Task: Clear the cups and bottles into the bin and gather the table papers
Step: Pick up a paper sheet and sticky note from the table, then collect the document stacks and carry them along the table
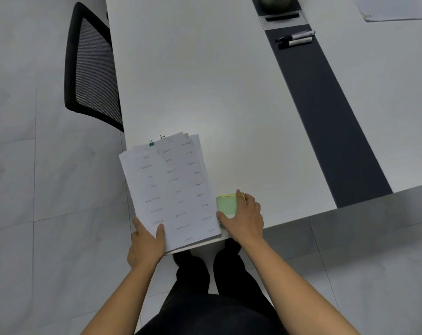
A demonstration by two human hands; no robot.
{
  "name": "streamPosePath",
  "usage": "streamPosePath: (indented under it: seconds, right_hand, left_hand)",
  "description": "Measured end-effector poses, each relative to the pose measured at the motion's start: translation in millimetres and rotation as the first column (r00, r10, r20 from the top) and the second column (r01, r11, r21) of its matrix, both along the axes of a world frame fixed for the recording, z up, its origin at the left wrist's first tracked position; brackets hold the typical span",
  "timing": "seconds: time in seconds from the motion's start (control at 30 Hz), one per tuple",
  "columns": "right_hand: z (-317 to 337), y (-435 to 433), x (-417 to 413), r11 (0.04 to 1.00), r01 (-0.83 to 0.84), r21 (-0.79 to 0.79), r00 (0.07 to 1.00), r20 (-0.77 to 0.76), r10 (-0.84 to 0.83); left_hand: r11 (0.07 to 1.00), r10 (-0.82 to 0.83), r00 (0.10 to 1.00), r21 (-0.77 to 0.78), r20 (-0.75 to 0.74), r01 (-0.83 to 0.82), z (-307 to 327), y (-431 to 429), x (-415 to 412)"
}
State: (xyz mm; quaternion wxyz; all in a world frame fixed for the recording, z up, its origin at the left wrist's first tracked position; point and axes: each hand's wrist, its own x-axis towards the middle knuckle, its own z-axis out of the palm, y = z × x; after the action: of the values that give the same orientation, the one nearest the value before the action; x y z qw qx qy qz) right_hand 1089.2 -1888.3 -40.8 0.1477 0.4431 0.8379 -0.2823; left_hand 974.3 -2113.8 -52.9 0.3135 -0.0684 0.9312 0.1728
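The left hand (146,247) holds the near corner of the papers (171,189), thumb on top and fingers under the pile. The papers lie on the near corner of the table (205,81) and stick out a little over its edge. Just beside them, the right hand (243,218) pinches a pad of green and yellow notes (227,205) between thumb and fingers (the pad sits flat on the table). Two clips (151,143) bite the far edge of the papers. A chair (91,68) stands at the left side. Farther off, two pens (294,39) lie side by side on a dark strip (326,117). More sheets (393,8) lie at the far right. A pale round thing (275,1) is cut off at the top; I cannot tell if it is a cup or what is in it.
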Motion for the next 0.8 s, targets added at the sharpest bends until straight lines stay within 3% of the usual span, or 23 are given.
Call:
streamPosePath:
  seconds: [0.23,0.37,0.53,0.63,0.8]
  right_hand:
    - [-3.6,-3.8,8.1,0.999,-0.045,0.023,0.999,-0.003,0.045]
    - [8.5,-2.8,5.8,0.996,0.022,-0.089,1.0,-0.015,-0.024]
    - [70.6,10.8,12.9,0.978,0.118,-0.171,0.961,-0.229,-0.156]
    - [118.8,10.6,30.6,0.953,0.201,-0.226,0.865,-0.415,-0.281]
    - [178.3,-16.2,79.2,0.832,0.396,-0.39,0.513,-0.657,-0.552]
  left_hand:
    - [1.0,-0.023,0.997,-0.005,0.069,0.023,5.9,0.6,-2.9]
    - [0.989,0.02,0.999,0.144,-0.025,-0.016,33.3,1.0,-9.5]
    - [0.9,-0.049,0.99,0.423,-0.135,0.102,102.3,6.6,-25.5]
    - [0.821,-0.07,0.98,0.547,-0.186,0.162,144.8,3.1,-34.0]
    - [0.655,0.011,0.963,0.73,-0.271,0.198,201.0,-0.1,-27.5]
